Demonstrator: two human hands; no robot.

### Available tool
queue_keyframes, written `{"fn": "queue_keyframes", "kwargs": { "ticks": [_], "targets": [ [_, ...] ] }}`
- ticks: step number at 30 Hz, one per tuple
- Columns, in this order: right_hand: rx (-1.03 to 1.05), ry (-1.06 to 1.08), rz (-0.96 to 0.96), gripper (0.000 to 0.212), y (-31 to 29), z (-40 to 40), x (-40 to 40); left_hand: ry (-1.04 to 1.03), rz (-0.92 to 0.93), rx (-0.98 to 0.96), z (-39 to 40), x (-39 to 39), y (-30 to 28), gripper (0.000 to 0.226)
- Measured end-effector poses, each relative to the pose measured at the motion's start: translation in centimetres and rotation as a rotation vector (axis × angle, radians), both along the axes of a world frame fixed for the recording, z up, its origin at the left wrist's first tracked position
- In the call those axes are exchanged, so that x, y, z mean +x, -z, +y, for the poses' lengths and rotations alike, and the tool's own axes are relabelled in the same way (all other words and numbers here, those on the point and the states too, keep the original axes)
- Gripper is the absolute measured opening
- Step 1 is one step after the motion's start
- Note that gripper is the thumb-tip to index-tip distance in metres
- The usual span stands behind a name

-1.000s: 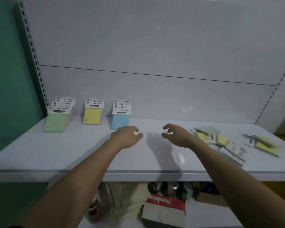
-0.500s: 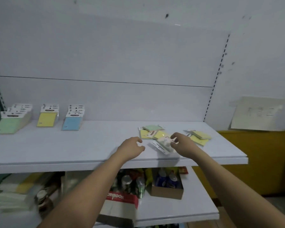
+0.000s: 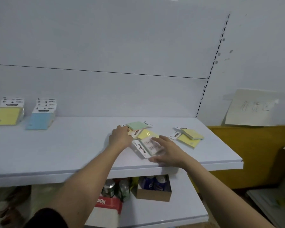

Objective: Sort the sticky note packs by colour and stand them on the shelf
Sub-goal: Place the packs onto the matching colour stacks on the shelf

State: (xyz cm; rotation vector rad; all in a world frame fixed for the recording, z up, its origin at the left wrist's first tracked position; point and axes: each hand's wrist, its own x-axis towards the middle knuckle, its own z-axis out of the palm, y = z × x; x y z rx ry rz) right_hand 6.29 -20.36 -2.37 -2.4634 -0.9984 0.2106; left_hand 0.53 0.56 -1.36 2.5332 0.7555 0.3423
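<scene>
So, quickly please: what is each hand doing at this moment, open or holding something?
Left hand: fingers curled on the edge of the loose packs; a firm grip cannot be told.
Right hand: open, lying flat on a face-down pack.

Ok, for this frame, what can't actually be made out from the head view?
- Green stack: cut off by the left edge; only the yellow stack and blue stack show.
- Face-down pack under the right hand: colour hidden by its back card and motion blur.
- Left hand: fingertips reach into the loose pile; whether they grip anything is unclear.
- Print on the header cards: too small to read.
</scene>
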Motion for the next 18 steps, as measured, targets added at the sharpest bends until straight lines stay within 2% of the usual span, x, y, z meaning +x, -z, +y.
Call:
{"fn": "queue_keyframes", "kwargs": {
  "ticks": [4, 9, 12, 14, 17, 18],
  "targets": [
    [0.020, -0.033, -0.030, 0.086, 0.1, 1.3, 2.4, -0.008, 0.056, 0.045, 1.6, 4.1, 1.7, 0.050],
    [0.058, -0.130, 0.035, 0.077, -0.2, 3.4, 5.5, -0.025, -0.127, 0.009, 3.6, 6.5, 2.7, 0.036],
    [0.196, -0.151, 0.078, 0.069, 1.0, 4.6, 6.8, -0.073, -0.197, 0.024, 4.1, 7.1, 3.2, 0.032],
    [0.310, -0.146, 0.069, 0.055, 1.9, 4.9, 7.2, -0.112, -0.210, 0.042, 4.4, 7.2, 3.2, 0.033],
    [0.452, -0.111, 0.093, 0.022, 2.3, 4.8, 7.3, -0.136, -0.206, 0.014, 4.3, 7.1, 3.1, 0.027],
    [0.526, -0.087, 0.148, 0.021, 2.2, 4.8, 7.3, -0.132, -0.195, -0.023, 4.2, 7.0, 2.9, 0.026]
  ]
}}
